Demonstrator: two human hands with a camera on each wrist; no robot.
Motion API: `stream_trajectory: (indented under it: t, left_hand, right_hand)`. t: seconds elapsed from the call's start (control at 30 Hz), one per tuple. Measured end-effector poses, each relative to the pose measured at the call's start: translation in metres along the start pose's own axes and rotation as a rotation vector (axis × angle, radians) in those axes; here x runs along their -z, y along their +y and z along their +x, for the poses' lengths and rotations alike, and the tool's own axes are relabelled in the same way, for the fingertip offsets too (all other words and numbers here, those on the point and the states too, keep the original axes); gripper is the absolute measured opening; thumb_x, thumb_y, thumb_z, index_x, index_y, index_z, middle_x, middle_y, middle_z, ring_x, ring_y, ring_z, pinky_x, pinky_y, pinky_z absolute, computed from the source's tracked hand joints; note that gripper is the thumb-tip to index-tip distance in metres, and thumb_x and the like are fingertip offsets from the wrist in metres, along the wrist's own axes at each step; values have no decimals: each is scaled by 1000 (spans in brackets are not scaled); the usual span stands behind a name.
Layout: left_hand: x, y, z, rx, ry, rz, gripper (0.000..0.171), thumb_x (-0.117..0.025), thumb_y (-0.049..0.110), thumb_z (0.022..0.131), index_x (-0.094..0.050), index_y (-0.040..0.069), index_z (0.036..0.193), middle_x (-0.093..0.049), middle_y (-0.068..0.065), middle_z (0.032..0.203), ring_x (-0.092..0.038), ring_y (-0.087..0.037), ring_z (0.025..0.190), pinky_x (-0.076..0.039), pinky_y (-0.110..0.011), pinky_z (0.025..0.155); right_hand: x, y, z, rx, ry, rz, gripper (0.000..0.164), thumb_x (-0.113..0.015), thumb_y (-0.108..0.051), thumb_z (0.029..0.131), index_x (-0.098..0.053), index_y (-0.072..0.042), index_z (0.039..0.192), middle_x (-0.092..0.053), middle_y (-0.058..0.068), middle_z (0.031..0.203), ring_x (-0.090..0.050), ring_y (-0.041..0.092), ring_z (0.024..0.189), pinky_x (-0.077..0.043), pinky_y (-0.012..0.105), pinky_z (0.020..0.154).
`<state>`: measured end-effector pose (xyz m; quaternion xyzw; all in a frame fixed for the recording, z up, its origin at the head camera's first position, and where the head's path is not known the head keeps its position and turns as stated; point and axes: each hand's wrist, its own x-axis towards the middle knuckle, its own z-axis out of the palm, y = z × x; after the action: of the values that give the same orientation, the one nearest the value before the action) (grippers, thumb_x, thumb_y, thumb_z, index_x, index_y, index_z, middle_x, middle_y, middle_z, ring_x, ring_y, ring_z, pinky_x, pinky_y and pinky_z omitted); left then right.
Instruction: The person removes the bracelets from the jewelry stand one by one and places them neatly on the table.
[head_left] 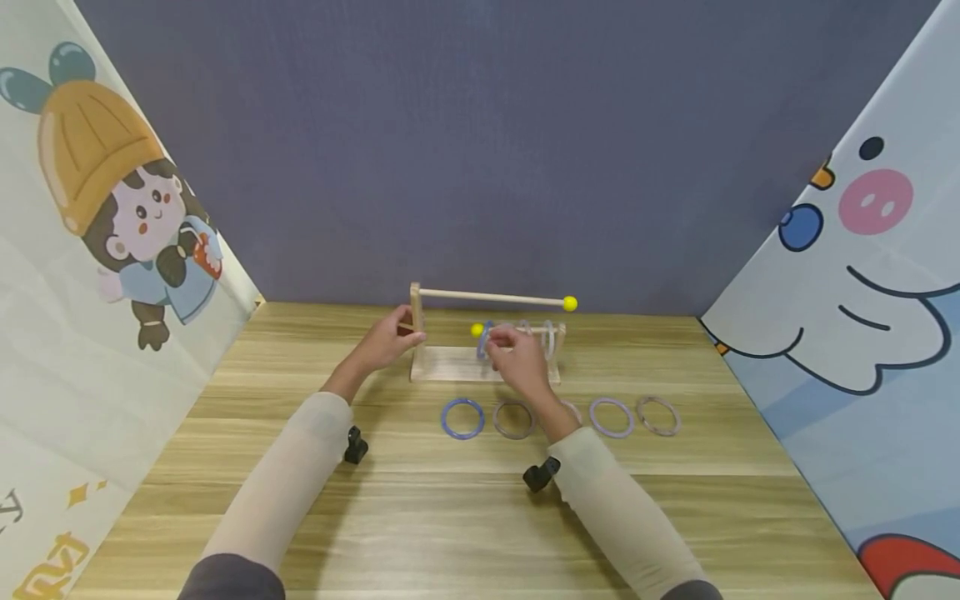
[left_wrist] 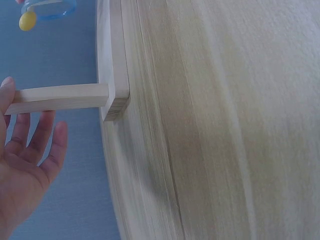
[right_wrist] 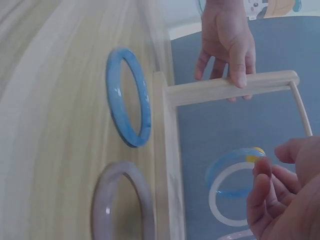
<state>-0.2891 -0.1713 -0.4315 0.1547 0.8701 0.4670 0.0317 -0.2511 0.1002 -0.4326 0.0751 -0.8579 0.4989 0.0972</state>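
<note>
A wooden bangle stand (head_left: 450, 364) has an upper rod tipped with a yellow ball (head_left: 570, 303) and a lower rod ending in another. My left hand (head_left: 387, 337) holds its left post (left_wrist: 60, 97), thumb on one side and fingers on the other. On the lower rod hang a blue bangle (right_wrist: 232, 157) near the ball and several paler bangles (head_left: 549, 340) farther right. Beside the blue bangle is my right hand (head_left: 519, 360), fingers loosely bent. In the right wrist view a gap shows between its thumb and index finger, with nothing in it.
In front of the stand several bangles lie in a row: a blue one (head_left: 462, 418), a greyish one (head_left: 513, 419), a pinkish one partly behind my right wrist, a lilac one (head_left: 611, 417) and a mottled brown one (head_left: 658, 416). A dark wall panel (head_left: 480, 167) rises behind the table.
</note>
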Motion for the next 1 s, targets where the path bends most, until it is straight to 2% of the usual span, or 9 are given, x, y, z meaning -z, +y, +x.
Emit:
stream_trajectory:
  t: [0.2,0.47,0.57,0.8,1.0]
  left_hand:
    - [0,0,1,-7,10,11,37,-64,19,102,-51,3,131,-62,-23,126,-64,-41,119,-57,-51,99]
    - [0,3,1,2,7,-4,38,-65,19,101,-51,2,131,-62,-23,125,-64,-41,119,-56,-51,99]
    - [0,3,0,-3,5,2,37,-64,18,102,-51,2,132,-62,-22,126,-64,-41,119,-57,-51,99]
    - [0,2,0,-13,4,5,38,-64,19,102,-51,2,133,-62,-23,127,-63,-41,120,-56,-52,99]
    - [-1,2,-1,-7,5,5,38,-64,22,102,-51,3,132,-62,-22,127,-64,-40,120,-56,-52,99]
  right_hand:
    - [-12,-1,-5,-39,17,1,18,-73,-17,92,-75,-4,103,-79,12,93,-66,9,55,-54,20,53]
    - [-24,-4,-9,-126,69,61,16,-77,-19,90,-77,-7,100,-78,11,90,-74,31,67,-53,18,51]
    - [-28,-4,-8,-162,94,63,17,-78,-21,89,-77,-8,100,-78,11,89,-73,28,64,-52,19,49]
    - [-34,-3,-6,-207,154,30,17,-82,-25,86,-77,-11,95,-79,7,86,-66,9,54,-53,20,52]
    - [-36,-2,-6,-200,190,-24,14,-81,-24,85,-78,-14,93,-80,4,88,-71,13,65,-55,23,61]
